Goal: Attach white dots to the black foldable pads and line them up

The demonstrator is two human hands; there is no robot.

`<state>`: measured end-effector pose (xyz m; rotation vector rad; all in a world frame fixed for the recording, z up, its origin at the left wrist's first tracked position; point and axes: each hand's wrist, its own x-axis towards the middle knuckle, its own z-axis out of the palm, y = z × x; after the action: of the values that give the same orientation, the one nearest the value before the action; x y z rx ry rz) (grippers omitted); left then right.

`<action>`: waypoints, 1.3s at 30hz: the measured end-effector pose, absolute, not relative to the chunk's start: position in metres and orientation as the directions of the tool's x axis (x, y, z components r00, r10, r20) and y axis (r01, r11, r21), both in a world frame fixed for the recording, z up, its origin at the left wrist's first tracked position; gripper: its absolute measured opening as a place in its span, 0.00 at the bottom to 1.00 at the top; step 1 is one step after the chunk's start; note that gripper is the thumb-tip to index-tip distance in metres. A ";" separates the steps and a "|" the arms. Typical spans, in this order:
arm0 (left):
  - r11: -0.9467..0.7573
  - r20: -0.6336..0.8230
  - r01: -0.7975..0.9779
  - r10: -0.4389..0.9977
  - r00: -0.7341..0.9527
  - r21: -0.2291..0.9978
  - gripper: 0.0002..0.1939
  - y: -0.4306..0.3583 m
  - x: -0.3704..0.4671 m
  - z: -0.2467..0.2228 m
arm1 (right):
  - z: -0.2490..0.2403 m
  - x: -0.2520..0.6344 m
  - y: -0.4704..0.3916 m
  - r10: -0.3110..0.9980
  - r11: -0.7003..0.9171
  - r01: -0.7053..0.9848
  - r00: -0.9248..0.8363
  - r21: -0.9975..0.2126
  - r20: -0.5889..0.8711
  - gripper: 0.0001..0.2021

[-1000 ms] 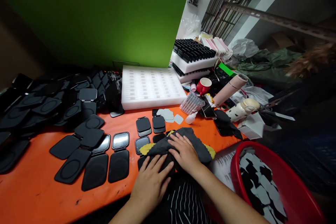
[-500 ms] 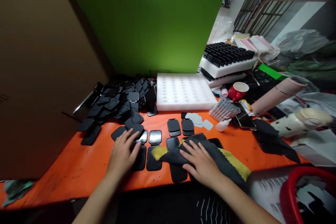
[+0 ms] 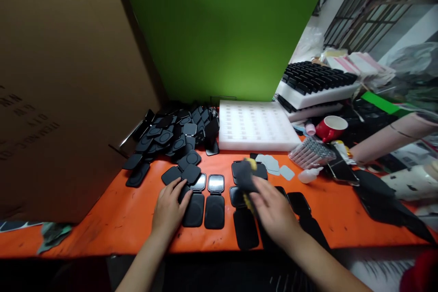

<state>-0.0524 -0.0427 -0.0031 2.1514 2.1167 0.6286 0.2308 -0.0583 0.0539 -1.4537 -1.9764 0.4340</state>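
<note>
My left hand (image 3: 170, 210) rests on the orange table with its fingers stretched and apart, beside a hinged black case (image 3: 193, 210) whose small mirror-like flap (image 3: 198, 182) is partly covered by a loose black piece (image 3: 191, 174). To its right lies a second opened black case (image 3: 215, 212) with a shiny flap. My right hand (image 3: 275, 210) grips a bunched grey-and-yellow cloth (image 3: 245, 177), blurred by motion, above further opened cases. One such case (image 3: 246, 229) shows just left of the hand; others are partly hidden beneath it.
A heap of black cases (image 3: 162, 137) sits at the back left beside a large cardboard box (image 3: 68, 100). A white foam tray (image 3: 258, 125) lies behind. On the right are grey cut-outs (image 3: 286, 173), a small bottle (image 3: 310, 174), a red mug (image 3: 331, 128) and stacked filled trays (image 3: 316, 93).
My right hand has lifted and gathered the cloth that was spread under its palm, uncovering opened cases. The view has turned slightly left. My left hand stays near the same cases.
</note>
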 end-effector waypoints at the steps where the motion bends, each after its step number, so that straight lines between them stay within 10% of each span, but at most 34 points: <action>1: -0.061 0.246 0.946 0.969 -0.020 0.317 0.20 -0.043 -0.053 -0.003 | 0.051 0.214 -0.052 0.909 0.415 0.740 -0.313 -0.529 0.275 0.21; 10: -0.121 0.228 0.941 0.972 0.049 0.316 0.21 -0.049 -0.064 0.000 | -0.004 0.158 -0.040 0.854 0.515 0.686 -0.466 -0.515 0.232 0.11; 17: -0.004 0.266 0.959 0.961 -0.074 0.282 0.19 -0.072 -0.092 0.001 | 0.027 0.169 -0.033 0.974 0.201 0.573 -0.029 -0.794 0.225 0.18; 27: 0.269 0.226 0.956 0.930 -0.289 0.118 0.21 -0.100 -0.113 0.008 | 0.013 0.107 -0.021 0.755 0.644 0.669 -0.634 -0.371 0.168 0.24; 33: -0.219 0.179 0.902 0.971 0.162 0.372 0.19 -0.099 -0.071 -0.004 | 0.010 0.115 -0.020 0.722 0.683 0.607 -0.644 -0.407 0.251 0.10; 39: -0.030 0.106 0.669 0.992 -0.074 0.743 0.18 -0.100 -0.062 -0.011 | 0.025 0.117 -0.045 0.720 0.681 0.533 -0.612 -0.502 0.327 0.22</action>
<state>-0.0619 -0.1001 -0.0114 1.7378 1.7845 0.9090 0.1166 -0.0453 0.0246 -0.9652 -2.3834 0.4887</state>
